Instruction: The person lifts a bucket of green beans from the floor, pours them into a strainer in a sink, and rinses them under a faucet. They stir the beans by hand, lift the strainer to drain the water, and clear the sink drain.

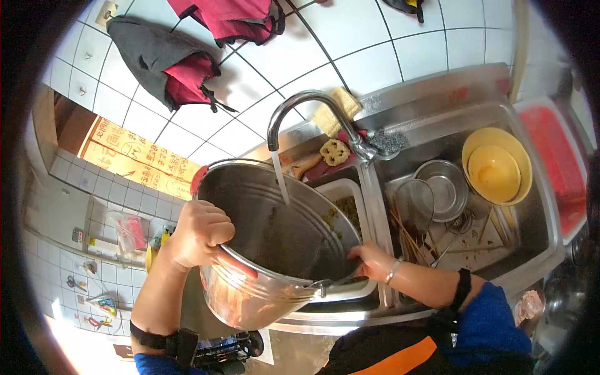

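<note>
Dark clothing with an orange band (400, 357), bottom edge. Steel bucket (250, 300) tilted over the left part of the sink (537, 250), mouth toward the camera. Left hand (203, 234) closed at its near-left rim; right hand (374, 262) holds the right rim, fingers partly hidden. Water (280, 178) runs from the curved faucet (306, 97) into the bucket. White tub (353, 289) beneath, contact not discernible. Right basin: yellow bowls (497, 165), metal bowl (447, 187), chopsticks (406, 234).

the bucket (250, 303) partly hides the white tub (359, 195); the top edge crops pink cloth (240, 20).
</note>
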